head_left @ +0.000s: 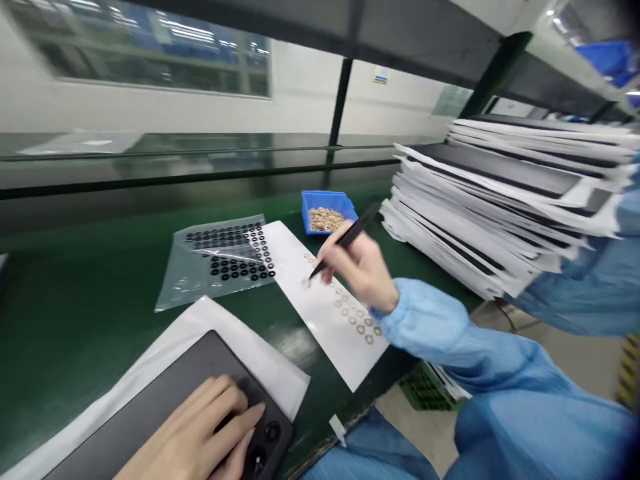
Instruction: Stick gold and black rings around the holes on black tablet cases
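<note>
My right hand (363,267) grips a pair of black tweezers (350,233), slanting down to the left. Their tip is at a small ring on a white sheet (310,310), which bears rows of thin, tan, washer-like rings (361,329). My left hand (200,427) lies on a dark grey flat panel (165,400), its fingers slightly bent beside round openings (273,432) at the panel's near corner. White wrapping (245,333) lies under that panel. A clear plastic bag (195,280) with black rings in rows sits left of the sheet.
A blue bin (327,197) of small tan pieces stands behind the sheet. To the right rises a tall stack of dark panels with white interleaving (465,207). A shelf (400,50) spans overhead. Another person's blue sleeve (600,280) shows beside the stack.
</note>
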Tool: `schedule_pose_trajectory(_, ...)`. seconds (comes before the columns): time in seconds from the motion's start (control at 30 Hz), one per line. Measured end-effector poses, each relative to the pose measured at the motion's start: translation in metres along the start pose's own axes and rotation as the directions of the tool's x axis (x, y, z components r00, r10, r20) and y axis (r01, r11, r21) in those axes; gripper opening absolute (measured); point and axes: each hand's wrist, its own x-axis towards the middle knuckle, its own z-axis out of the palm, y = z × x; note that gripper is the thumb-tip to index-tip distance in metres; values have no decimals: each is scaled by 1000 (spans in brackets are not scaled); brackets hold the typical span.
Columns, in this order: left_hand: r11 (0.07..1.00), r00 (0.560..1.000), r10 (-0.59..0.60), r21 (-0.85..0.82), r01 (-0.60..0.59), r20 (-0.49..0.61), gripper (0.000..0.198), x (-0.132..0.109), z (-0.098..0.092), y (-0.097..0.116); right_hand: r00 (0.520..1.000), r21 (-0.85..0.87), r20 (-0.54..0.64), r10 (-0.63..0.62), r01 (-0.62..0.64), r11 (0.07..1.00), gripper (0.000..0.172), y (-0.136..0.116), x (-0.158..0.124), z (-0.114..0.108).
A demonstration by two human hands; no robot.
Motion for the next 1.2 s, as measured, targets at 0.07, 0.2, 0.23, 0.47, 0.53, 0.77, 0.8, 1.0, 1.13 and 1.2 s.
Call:
schedule_pose_trajectory(0.07,998,997,-35,-51,38,64,27,25,-9,5,985,-154,-153,-75,51,987,24,13,33,-19)
schedule_pose_trajectory(0.2,993,995,-40,-105,49,92,26,53,-11,5,993,-580,-101,-59,-10,815,16,51,87,-49)
schedule_pose_trajectory(0.23,993,994,-42,-108,53,102,26,54,-10,4,998,-619,-57,-30,-12,786,16,60,96,-54)
schedule_pose_trajectory(0.47,980,987,-93,-162,114,130,23,49,-9,2,999,-729,38,31,6,685,8,71,114,-74)
schedule_pose_trajectory(0.53,976,986,-103,-180,126,134,22,54,-9,-1,997,-721,70,14,41,692,9,63,115,-68)
schedule_pose_trajectory(0.77,882,936,-350,-326,341,31,22,74,-7,-33,825,-547,564,-35,405,733,7,44,85,29)
schedule_pose_trajectory(0.8,869,922,-386,-327,371,21,23,74,-7,-36,775,-509,631,-37,449,734,2,46,77,43)
schedule_pose_trajectory(1.0,780,871,-489,-424,460,43,23,72,-9,-37,708,-483,705,-40,522,703,14,68,53,78)
schedule_pose_trajectory(1.13,688,828,-555,-518,509,77,20,72,-10,-36,724,-496,688,-44,514,700,18,71,51,78)
schedule_pose_trajectory(1.2,606,786,-611,-582,543,97,17,73,-10,-37,737,-493,673,-56,504,709,16,70,52,78)
